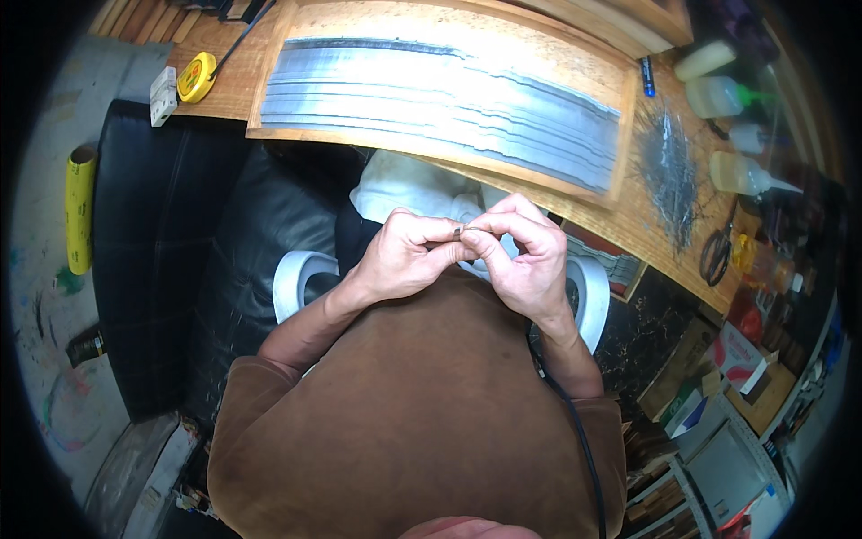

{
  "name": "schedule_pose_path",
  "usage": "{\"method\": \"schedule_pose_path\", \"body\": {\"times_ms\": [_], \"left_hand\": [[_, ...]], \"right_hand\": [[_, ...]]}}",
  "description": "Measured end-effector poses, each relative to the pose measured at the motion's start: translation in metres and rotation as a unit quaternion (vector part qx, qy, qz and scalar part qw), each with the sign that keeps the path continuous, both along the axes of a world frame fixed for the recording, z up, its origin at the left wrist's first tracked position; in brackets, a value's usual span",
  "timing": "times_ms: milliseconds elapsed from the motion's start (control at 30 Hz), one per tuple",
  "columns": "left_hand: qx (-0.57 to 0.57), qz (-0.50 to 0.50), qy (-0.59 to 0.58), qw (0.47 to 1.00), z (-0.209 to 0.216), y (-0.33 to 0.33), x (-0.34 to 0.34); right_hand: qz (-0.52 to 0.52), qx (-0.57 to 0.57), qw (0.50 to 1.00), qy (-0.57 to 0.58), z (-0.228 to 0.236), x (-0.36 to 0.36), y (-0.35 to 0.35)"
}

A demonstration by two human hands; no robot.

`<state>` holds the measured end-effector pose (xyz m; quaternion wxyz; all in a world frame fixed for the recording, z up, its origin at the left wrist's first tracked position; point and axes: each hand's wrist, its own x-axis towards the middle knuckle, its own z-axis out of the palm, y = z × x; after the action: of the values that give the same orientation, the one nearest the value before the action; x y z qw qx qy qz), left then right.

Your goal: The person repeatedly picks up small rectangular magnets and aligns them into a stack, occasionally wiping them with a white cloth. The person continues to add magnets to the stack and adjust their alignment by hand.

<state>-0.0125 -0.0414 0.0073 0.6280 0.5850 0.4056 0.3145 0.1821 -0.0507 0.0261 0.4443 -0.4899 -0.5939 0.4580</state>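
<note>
together, the left hand (pixel 401 256) and the right hand (pixel 528 267) pinch a small dark piece (pixel 459 231), too tiny to identify, between their closed fingers (pixel 431 230). beyond the fingers, a wooden tray (pixel 625 148) of thin grey strips (pixel 368 85) rests on the table (pixel 238 74). farther off to the fingers' left lies a yellow tape measure (pixel 196 77); to their right, black scissors (pixel 716 258).

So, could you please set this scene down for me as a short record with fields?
Left hand: thumb and forefinger pinching a small dark piece, too small to identify
Right hand: thumb and fingertips closed on the same piece
Surface: wooden table
Tray: wooden tray holding grey strips
Left of tray: yellow tape measure
Right of tray: blue marker, scissors, yellowish squeeze bottle
</note>
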Motion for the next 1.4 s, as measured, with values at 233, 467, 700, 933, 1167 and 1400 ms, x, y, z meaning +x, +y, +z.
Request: {"method": "schedule_pose_path", "body": {"times_ms": [233,467,700,933,1167,1400], "left_hand": [[0.099,0.077,-0.040,0.991,0.005,0.004,0.010],[0.183,-0.005,-0.014,0.983,0.014,0.025,0.035],[0.300,-0.044,-0.005,0.953,0.032,0.047,0.059],[0.315,-0.032,0.007,0.948,0.025,0.058,0.063],[0.207,-0.079,-0.002,0.975,0.021,0.052,0.058],[-0.283,-0.213,-0.003,0.935,-0.007,0.045,0.037]], "right_hand": [[-0.152,0.104,0.971,-0.152,0.065,0.070,0.003],[-0.202,0.150,0.905,-0.344,0.092,0.109,0.008],[-0.055,0.168,0.979,-0.101,0.049,0.050,0.011],[-0.027,0.211,0.976,-0.054,0.021,0.058,0.025],[-0.083,0.125,0.987,-0.051,0.033,0.049,0.012],[-0.094,-0.299,0.900,0.303,-0.028,0.030,-0.029]]}}
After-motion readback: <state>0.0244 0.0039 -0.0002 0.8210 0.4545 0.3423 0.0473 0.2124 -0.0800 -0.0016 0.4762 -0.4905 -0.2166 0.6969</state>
